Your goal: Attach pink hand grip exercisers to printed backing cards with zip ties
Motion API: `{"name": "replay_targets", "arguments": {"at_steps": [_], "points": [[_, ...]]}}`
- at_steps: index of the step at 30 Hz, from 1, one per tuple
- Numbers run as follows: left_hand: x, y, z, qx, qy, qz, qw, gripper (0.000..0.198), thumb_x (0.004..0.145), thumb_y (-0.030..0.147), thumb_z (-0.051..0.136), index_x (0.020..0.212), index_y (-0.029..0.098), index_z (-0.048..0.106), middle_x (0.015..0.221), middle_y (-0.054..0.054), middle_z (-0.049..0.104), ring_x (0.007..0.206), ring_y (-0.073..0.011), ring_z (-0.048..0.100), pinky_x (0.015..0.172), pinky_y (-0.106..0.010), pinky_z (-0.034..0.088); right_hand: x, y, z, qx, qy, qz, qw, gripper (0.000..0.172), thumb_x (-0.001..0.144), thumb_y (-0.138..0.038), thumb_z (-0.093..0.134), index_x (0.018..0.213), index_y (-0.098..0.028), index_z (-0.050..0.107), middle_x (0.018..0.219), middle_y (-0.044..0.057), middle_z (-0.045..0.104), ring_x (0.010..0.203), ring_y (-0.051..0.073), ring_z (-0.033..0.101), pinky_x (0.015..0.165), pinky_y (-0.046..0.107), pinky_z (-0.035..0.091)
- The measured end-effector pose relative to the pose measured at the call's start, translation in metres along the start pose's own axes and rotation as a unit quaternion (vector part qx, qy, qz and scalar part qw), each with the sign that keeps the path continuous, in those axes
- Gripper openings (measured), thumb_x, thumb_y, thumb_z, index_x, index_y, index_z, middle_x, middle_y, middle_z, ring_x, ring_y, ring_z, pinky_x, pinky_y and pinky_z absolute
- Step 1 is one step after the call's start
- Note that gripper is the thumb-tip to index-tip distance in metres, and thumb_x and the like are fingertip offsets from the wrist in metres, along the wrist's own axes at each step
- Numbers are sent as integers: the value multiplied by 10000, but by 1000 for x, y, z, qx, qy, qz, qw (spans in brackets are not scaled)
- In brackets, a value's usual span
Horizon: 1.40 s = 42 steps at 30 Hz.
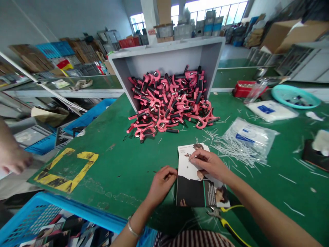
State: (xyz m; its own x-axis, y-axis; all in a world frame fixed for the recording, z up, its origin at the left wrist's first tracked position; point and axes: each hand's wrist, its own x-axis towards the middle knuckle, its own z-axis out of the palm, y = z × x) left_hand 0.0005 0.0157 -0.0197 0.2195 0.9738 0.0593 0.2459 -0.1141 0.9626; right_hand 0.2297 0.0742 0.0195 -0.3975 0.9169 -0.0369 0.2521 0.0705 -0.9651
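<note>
- The printed card (191, 192) lies flat on the green desk (128, 161), directly in front of the person; whether it is one sheet or a stack, I cannot tell.
- It looks light and fairly stiff, probably smooth enough to slide; its corners would likely crease under a hard squeeze.
- The long side edges seem the best hold, with light pressure from above to steady it.
- The right hand (209, 164) is over the card's upper part, thumb and forefinger pressed together at the tips; whether anything thin is between them, I cannot tell.
- The left hand (163, 181) rests by the left edge, fingers curled; whether they grip the card is unclear.
- Yellow-handled cutters (216, 213) lie just below the card.
- Thin white ties (231, 151) lie scattered to its right, likely light and bendy.
- Farther off, a grey crate (169, 51) on its side spills pink-and-black clamps (164, 123).
</note>
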Motion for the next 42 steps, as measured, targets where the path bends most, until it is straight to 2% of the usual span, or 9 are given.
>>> {"name": "replay_targets", "arguments": {"at_steps": [5,12,19,25,32,35,38,40,42], "points": [[-21,10,-15,37,-113,48,992,224,935,242,519,1072,231,696,1003,-76,673,958,-195,605,876,-303,457,5,8,3,11,-21,-13,1000,224,872,-400,622,898,-180,654,793,-2,596,668,118,509,582,231,379],[-1,-1,2,79,42,78,993,238,903,179,515,1015,220,721,1042,-86,640,980,-211,583,881,-329,455,5,9,15,-14,-27,-31,999,256,889,-432,586,931,-189,651,851,11,631,739,146,551,661,254,420],[13,-2,19,-30,16,23,999,203,840,191,574,926,191,758,950,-54,693,834,-193,611,767,-276,477,-1,8,21,-57,-13,-64,996,184,930,-341,551,976,-208,669,921,7,672,837,155,594,766,259,431],[7,0,12,-39,9,-25,999,192,820,211,594,873,186,777,904,-52,698,815,-196,606,789,-287,474,-3,11,23,-56,-50,-75,994,190,947,-336,535,985,-200,662,916,12,665,839,156,591,770,262,428],[1,1,6,-59,-29,-11,998,185,844,251,605,779,175,761,852,-59,662,824,-192,595,804,-293,470,-6,8,20,-84,-56,-79,992,178,969,-314,492,1006,-210,631,929,6,642,857,157,584,786,269,428],[1,1,10,-116,-3,-47,992,157,801,263,674,922,175,720,893,-60,673,829,-183,611,791,-287,479,-11,3,22,-148,-80,-75,983,191,907,-346,597,1049,-218,605,945,9,638,836,171,585,771,287,445],[-2,5,13,-215,23,-86,973,503,708,246,772,1167,195,575,1000,-74,683,851,-180,639,786,-285,492,-15,-5,26,-206,-76,-103,970,316,798,-347,735,1053,-226,595,1050,35,626,943,208,579,847,339,451],[-5,10,11,-249,18,-97,963,606,696,262,787,1232,196,510,1044,-91,683,866,-185,649,790,-288,497,-15,-9,29,-206,-63,-144,966,183,842,-301,698,986,-224,615,1079,46,615,1023,214,562,924,368,426],[-8,14,5,-253,14,-105,962,533,771,327,724,1240,180,517,1039,-100,689,859,-187,649,785,-285,495,-13,-11,30,-186,-64,-175,965,44,897,-251,633,927,-219,630,1057,42,615,1035,197,560,946,361,418]]}}
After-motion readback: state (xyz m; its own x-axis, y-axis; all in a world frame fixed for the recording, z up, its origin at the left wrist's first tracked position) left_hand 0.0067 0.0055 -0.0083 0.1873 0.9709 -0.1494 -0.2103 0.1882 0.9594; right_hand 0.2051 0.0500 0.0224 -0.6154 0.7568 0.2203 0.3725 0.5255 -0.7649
